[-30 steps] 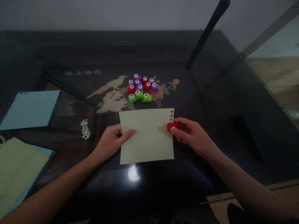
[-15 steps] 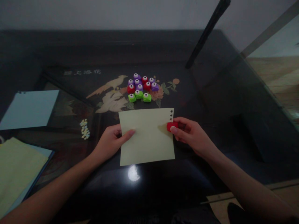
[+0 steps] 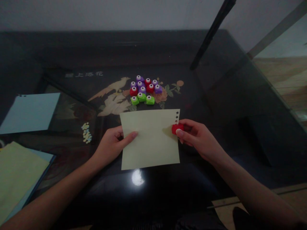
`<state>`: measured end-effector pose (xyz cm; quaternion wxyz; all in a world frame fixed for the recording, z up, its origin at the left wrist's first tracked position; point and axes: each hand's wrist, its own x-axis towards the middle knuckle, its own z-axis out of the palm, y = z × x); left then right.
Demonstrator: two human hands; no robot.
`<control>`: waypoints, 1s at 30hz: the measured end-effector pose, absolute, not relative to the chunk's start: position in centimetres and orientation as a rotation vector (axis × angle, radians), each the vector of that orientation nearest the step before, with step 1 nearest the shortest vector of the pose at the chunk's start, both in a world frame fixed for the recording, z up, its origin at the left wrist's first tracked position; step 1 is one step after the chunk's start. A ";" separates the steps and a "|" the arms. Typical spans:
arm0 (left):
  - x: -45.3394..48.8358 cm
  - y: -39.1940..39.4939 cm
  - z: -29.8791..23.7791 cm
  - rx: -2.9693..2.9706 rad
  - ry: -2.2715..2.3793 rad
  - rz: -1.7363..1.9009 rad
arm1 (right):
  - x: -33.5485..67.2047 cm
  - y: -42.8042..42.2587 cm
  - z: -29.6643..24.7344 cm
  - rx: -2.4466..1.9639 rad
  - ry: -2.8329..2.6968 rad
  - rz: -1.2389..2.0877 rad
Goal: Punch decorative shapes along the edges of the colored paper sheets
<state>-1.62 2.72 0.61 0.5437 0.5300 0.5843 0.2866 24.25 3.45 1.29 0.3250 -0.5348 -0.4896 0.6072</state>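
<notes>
A pale yellow sheet of paper (image 3: 151, 147) is held up by my left hand (image 3: 114, 140), its thumb on the face and its fingers behind the left edge. My right hand (image 3: 195, 135) grips a small red craft punch (image 3: 177, 129) on the sheet's right edge, with the thumb pressed on the punch's white button. Above the punch, several star-shaped holes (image 3: 177, 117) run in a column down that edge. Beyond the sheet stands a cluster of purple, red and green craft punches (image 3: 142, 89) with white tops.
Left of my hand lies a small pile of punched paper bits (image 3: 86, 133). A light blue sheet (image 3: 33, 111) with holes at its top and a stack of yellow and blue paper (image 3: 21, 175) lie at far left. A black pole (image 3: 208, 41) rises at the back right of the dark glossy table (image 3: 100, 191).
The sheet's upper edge has risen slightly and its left edge has shifted a little left. Both hands keep their grips, and the punch stays on the right edge.
</notes>
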 end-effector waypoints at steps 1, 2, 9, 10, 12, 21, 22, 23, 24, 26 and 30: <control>-1.6 2.8 0.7 1.266 1.392 0.682 | 24.3 3.5 1.4 -1.402 -1.278 1.592; -1.5 2.8 0.9 1.275 1.396 0.683 | 24.3 3.5 1.5 -1.400 -1.271 1.591; -0.8 3.3 1.5 1.300 1.377 0.689 | 24.8 3.7 2.3 -1.424 -1.258 1.550; -0.7 3.5 1.5 1.296 1.375 0.693 | 24.9 3.8 2.5 -1.434 -1.262 1.542; -0.3 3.7 1.6 1.282 1.366 0.694 | 25.3 3.8 2.7 -1.438 -1.267 1.524; 0.8 3.7 1.4 1.234 1.337 0.683 | 26.3 3.5 2.4 -1.433 -1.240 1.534; 0.8 3.7 1.4 1.232 1.338 0.678 | 26.3 3.4 2.3 -1.428 -1.235 1.536; 0.9 3.7 1.4 1.229 1.338 0.672 | 26.3 3.4 2.2 -1.423 -1.228 1.540; 0.9 3.7 1.4 1.226 1.338 0.668 | 26.3 3.4 2.1 -1.417 -1.221 1.546; 0.9 3.6 1.3 1.225 1.333 0.661 | 26.3 3.4 1.9 -1.407 -1.216 1.558; 0.8 3.5 1.2 1.235 1.336 0.656 | 26.2 3.3 1.6 -1.407 -1.241 1.561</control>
